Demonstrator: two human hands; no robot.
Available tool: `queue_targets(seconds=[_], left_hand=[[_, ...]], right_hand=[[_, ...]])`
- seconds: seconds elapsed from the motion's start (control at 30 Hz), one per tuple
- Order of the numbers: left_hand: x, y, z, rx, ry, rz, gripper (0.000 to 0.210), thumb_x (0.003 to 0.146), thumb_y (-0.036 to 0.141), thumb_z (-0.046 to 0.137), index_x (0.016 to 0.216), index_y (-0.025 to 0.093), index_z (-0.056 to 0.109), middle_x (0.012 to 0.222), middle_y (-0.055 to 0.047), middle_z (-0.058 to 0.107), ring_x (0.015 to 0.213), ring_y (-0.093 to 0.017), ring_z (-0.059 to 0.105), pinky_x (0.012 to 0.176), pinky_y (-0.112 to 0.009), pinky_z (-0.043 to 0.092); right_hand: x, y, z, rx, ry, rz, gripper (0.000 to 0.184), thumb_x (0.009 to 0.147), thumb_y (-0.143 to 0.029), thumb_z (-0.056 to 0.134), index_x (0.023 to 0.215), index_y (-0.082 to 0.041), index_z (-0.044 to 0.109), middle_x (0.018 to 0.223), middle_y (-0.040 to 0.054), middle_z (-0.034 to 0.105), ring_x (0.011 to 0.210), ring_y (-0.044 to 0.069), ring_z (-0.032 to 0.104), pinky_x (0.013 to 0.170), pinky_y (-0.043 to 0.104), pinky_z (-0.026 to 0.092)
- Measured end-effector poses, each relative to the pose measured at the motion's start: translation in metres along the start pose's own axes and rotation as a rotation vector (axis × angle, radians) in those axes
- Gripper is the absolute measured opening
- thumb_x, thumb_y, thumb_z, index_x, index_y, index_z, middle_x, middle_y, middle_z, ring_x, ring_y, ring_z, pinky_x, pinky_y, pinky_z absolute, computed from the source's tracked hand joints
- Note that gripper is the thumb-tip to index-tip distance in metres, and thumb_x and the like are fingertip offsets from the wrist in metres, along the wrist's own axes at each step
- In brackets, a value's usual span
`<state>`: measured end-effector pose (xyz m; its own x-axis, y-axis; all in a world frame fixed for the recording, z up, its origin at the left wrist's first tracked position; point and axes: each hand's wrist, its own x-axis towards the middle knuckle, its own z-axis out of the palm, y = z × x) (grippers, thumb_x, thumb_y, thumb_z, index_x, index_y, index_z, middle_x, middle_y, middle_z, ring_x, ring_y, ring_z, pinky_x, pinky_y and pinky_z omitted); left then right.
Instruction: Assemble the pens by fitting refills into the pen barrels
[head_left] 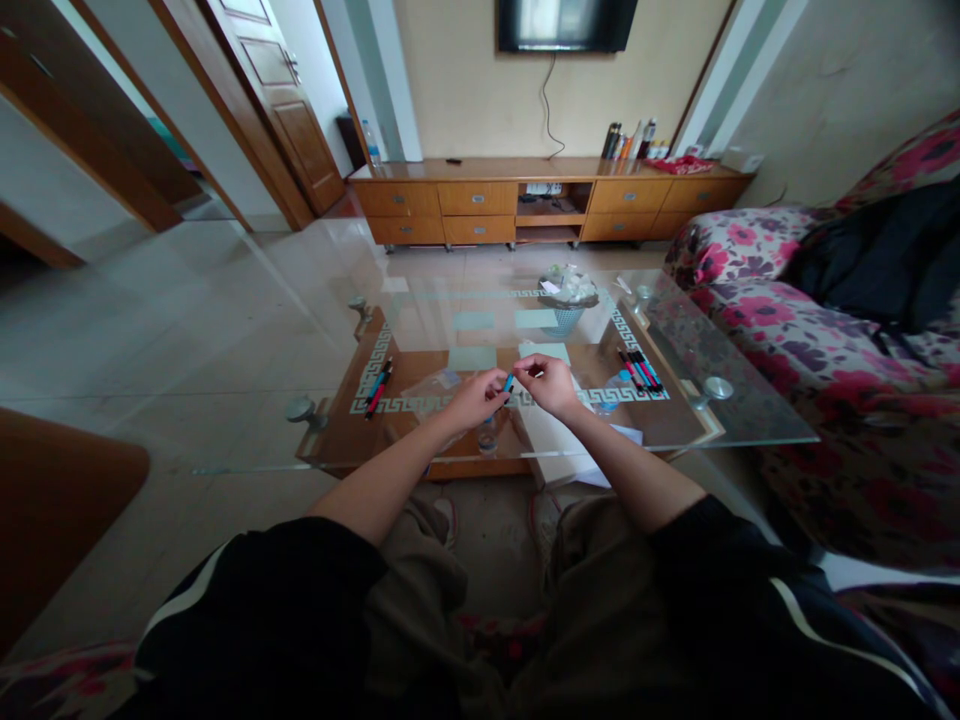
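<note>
Above the glass table (420, 435), my left hand (482, 397) is closed around a blue and black pen (509, 382), which stands tilted between my two hands. My right hand (549, 384) pinches at the pen's upper end; its fingertips hide what exactly they grip there. To the left on the glass lies a small group of pens (379, 388) in blue, red and black. Another row of several pens (641, 372), pink, blue and black, lies on the right side of the glass.
Under the glass are a water bottle (487, 436), a white box (555, 440) and clear plastic bags. A filled waste basket (568, 310) stands beyond. A flowered sofa (780, 310) with a black bag (885, 260) is at right. A low cabinet (480, 200) lines the wall.
</note>
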<state>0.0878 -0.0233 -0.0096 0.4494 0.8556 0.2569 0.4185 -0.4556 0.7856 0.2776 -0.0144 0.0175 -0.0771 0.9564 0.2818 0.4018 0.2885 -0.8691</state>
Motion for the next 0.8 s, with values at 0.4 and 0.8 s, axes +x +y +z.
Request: queue_targets(seconds=[0.4, 0.8], left_hand=[[-0.001, 0.005, -0.003, -0.06, 0.029, -0.012, 0.027, 0.087, 0.029, 0.06, 0.112, 0.018, 0.059, 0.084, -0.004, 0.07, 0.071, -0.015, 0.065, 0.066, -0.024, 0.05], [0.003, -0.008, -0.001, -0.149, 0.192, -0.043, 0.044, 0.088, 0.029, 0.061, 0.128, 0.021, 0.044, 0.074, 0.003, 0.058, 0.067, -0.012, 0.058, 0.068, -0.024, 0.046]], right_hand=[[-0.003, -0.002, 0.001, -0.031, -0.102, -0.023, 0.016, 0.084, -0.025, 0.061, 0.092, -0.017, 0.073, 0.09, 0.0043, 0.075, 0.073, 0.014, 0.065, 0.071, 0.026, 0.05], [0.003, 0.021, -0.007, -0.156, -0.013, 0.021, 0.021, 0.089, -0.022, 0.051, 0.101, -0.017, 0.068, 0.094, 0.0053, 0.072, 0.075, 0.014, 0.063, 0.077, 0.027, 0.05]])
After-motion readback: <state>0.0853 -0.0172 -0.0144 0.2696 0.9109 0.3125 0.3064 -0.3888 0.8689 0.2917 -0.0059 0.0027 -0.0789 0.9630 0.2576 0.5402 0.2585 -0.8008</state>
